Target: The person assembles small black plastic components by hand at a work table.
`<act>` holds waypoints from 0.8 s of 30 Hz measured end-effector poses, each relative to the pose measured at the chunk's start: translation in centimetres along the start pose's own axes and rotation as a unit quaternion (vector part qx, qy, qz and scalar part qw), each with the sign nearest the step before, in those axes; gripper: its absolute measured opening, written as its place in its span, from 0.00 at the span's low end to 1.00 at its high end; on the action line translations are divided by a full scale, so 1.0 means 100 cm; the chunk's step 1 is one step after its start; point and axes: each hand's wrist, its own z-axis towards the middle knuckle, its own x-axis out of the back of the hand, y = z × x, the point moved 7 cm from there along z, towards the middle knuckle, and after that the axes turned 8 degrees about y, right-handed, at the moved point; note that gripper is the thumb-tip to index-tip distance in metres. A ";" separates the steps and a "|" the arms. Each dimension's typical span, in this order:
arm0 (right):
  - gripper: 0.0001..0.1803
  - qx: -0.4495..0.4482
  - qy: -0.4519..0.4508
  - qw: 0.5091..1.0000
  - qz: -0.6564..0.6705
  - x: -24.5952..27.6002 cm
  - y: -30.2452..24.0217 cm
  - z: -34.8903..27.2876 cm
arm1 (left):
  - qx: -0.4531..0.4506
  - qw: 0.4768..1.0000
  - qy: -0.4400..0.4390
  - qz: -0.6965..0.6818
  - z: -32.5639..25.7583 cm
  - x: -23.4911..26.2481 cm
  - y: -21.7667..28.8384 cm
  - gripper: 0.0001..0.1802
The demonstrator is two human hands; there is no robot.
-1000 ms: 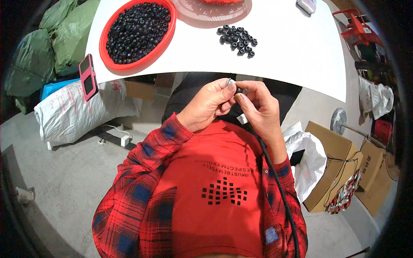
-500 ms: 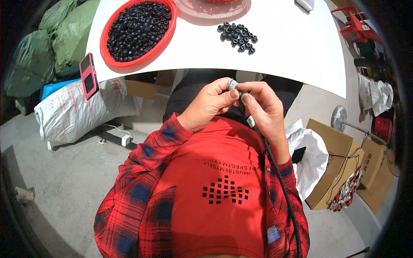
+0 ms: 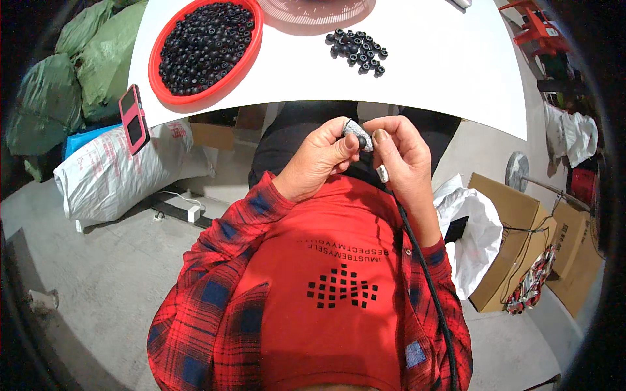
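Close to my chest, my left hand (image 3: 321,159) and my right hand (image 3: 402,153) meet and pinch one small grey-black ring-shaped part (image 3: 358,134) between their fingertips. A black cable (image 3: 424,274) runs from under my right hand down my right forearm. On the white table (image 3: 450,72) ahead lies a small pile of black ring-shaped parts (image 3: 357,49). A red bowl (image 3: 251,39) full of the same black parts stands at the table's left end.
A pink perforated tray (image 3: 313,14) sits at the table's far edge. A red phone (image 3: 134,119) sticks out near the table's left corner. Green and white sacks (image 3: 111,176) lie on the floor at left. Cardboard boxes (image 3: 521,247) and a white bag (image 3: 476,234) stand at right.
Both hands have stayed together at my chest, turning the small part slightly between the fingertips. Nothing on the table has moved.
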 end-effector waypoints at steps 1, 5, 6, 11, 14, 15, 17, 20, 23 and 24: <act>0.07 0.014 0.004 1.000 0.005 -0.002 -0.001 0.000 | 0.000 1.000 -0.002 -0.002 0.001 0.002 -0.003 0.15; 0.07 0.031 -0.009 0.999 -0.020 -0.004 -0.004 -0.002 | -0.004 1.000 -0.009 -0.015 0.001 0.004 -0.006 0.15; 0.07 0.026 -0.018 0.999 -0.014 -0.003 -0.004 -0.001 | -0.004 1.000 -0.014 -0.016 0.001 0.002 -0.005 0.15; 0.06 0.004 -0.010 1.000 0.001 -0.003 0.000 0.000 | -0.011 1.000 0.001 0.020 0.000 -0.001 -0.002 0.15; 0.05 0.017 0.038 0.999 -0.011 0.003 0.005 0.002 | -0.025 0.999 -0.002 0.027 0.000 -0.002 -0.001 0.16; 0.05 0.044 0.067 0.996 -0.034 0.005 0.004 0.002 | -0.030 0.999 -0.003 0.043 0.000 -0.001 -0.001 0.16; 0.05 0.071 0.098 0.991 -0.057 0.007 0.002 0.002 | -0.034 0.998 -0.006 0.060 0.000 0.000 -0.001 0.17; 0.06 0.080 0.112 0.988 -0.068 0.007 0.002 0.003 | -0.034 0.997 -0.008 0.063 -0.001 -0.001 -0.001 0.17; 0.06 0.091 0.117 0.984 -0.098 0.007 0.001 0.003 | -0.028 0.998 -0.009 0.060 -0.001 -0.001 -0.002 0.17; 0.06 0.087 0.109 0.985 -0.104 0.006 0.002 0.003 | -0.016 0.998 -0.015 0.053 -0.002 -0.002 -0.003 0.17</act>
